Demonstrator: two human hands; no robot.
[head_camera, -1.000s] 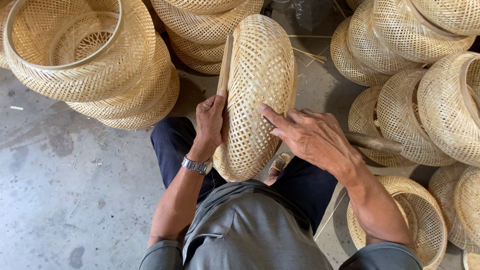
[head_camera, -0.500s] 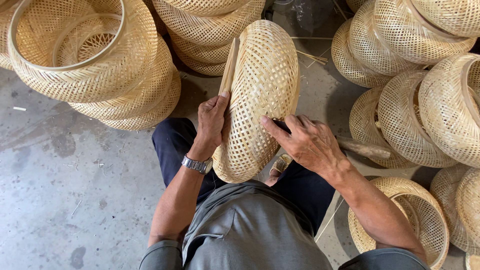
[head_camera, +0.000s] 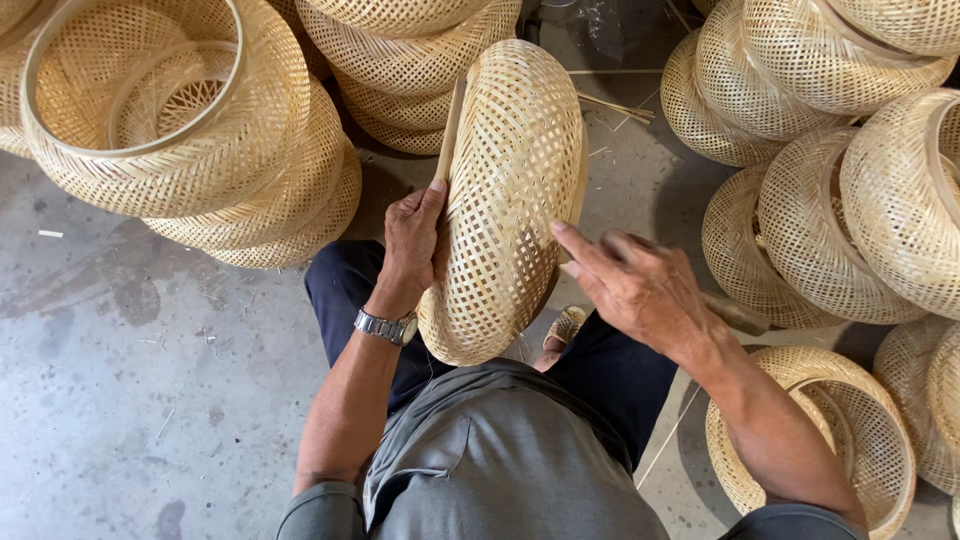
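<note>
Firmly, left hand (head_camera: 415, 235) grip closed on woven basket (head_camera: 510, 190) rim; right hand (head_camera: 640, 290) open, fingertips at its weave

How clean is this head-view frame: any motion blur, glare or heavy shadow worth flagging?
Head view: the right hand is smeared by motion blur, its fingers soft; the left hand and the woven basket it steadies are sharp. Light is soft and even, with no glare; deep shadow sits only between the stacked baskets and under them on the concrete floor.
</note>
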